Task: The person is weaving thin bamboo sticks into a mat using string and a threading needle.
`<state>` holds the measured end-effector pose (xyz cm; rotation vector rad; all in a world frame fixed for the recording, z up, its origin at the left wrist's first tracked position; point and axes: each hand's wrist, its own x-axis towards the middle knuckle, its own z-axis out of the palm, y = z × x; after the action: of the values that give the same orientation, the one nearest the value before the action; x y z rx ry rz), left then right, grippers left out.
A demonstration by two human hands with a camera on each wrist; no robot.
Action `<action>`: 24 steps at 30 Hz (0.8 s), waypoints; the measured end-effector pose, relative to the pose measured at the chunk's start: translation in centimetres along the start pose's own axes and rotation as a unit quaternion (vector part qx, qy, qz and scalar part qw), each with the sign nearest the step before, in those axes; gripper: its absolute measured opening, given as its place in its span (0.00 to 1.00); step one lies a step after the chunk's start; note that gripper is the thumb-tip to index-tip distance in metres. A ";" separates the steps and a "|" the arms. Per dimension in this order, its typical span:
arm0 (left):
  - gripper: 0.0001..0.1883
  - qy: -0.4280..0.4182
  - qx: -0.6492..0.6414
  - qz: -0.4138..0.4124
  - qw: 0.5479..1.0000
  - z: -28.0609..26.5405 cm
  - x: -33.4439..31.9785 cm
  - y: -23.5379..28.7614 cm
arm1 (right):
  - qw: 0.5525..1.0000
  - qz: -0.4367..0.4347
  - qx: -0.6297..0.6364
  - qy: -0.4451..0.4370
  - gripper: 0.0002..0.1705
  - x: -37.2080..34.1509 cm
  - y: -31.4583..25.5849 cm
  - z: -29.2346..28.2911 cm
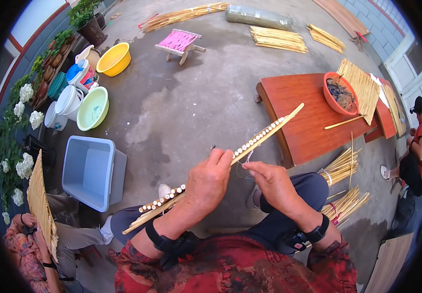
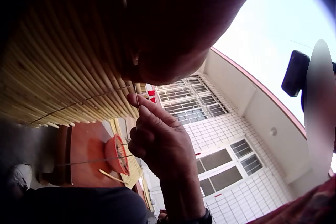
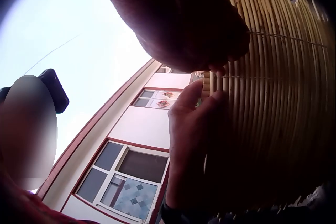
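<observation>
A mat of straw-coloured stalks [image 3: 273, 77] tied in rows with thin thread hangs below my hands. In the head view I look down on its upper edge, a row of round white cut ends [image 1: 257, 140] beside a longer stalk [image 1: 293, 113]. My left hand [image 1: 208, 178] grips this edge near its middle, fingers over the top. Just to the right, my right hand [image 1: 274, 184] pinches a thin thread [image 1: 244, 171] between thumb and fingertips, close by the edge. In the left wrist view the right hand [image 2: 165, 140] shows beside the mat [image 2: 68, 71].
A red-brown table [image 1: 298, 117] at right bears a red basin [image 1: 329, 93] and a stalk mat [image 1: 360, 85]. Stalk bundles [image 1: 345, 168] lie beside my right knee. A grey-blue tub [image 1: 118, 176] stands at left. One person [image 1: 18, 249] sits at lower left, another [image 1: 421, 146] at right.
</observation>
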<state>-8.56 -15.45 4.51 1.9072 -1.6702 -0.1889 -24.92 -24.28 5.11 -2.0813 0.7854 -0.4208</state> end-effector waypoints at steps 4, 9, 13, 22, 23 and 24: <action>0.19 0.001 0.000 0.002 1.000 -0.1 -0.1 0.1 | 1.000 -0.003 0.006 0.010 0.11 -0.2 -0.1 0.4; 0.19 0.005 -0.001 0.005 1.000 0.1 -0.2 0.0 | 1.000 -0.008 0.020 0.013 0.11 -0.3 0.2 0.8; 0.19 0.008 0.003 0.011 1.000 0.1 -0.3 -0.1 | 1.000 -0.002 0.029 0.004 0.11 -0.2 -0.1 0.6; 0.18 0.022 0.017 0.023 0.999 0.3 -0.6 0.1 | 0.998 0.022 0.066 0.002 0.09 0.1 0.1 1.0; 0.18 0.022 0.017 0.027 0.999 0.3 -0.6 0.1 | 0.998 0.022 0.066 0.002 0.09 0.1 0.1 1.0; 0.18 0.021 0.017 0.031 0.999 0.3 -0.7 0.1 | 0.997 0.032 0.068 -0.001 0.09 0.1 -0.1 1.0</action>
<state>-8.90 -14.89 4.13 1.8680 -1.7118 -0.0956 -24.32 -23.72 4.60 -1.9250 0.7991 -0.4256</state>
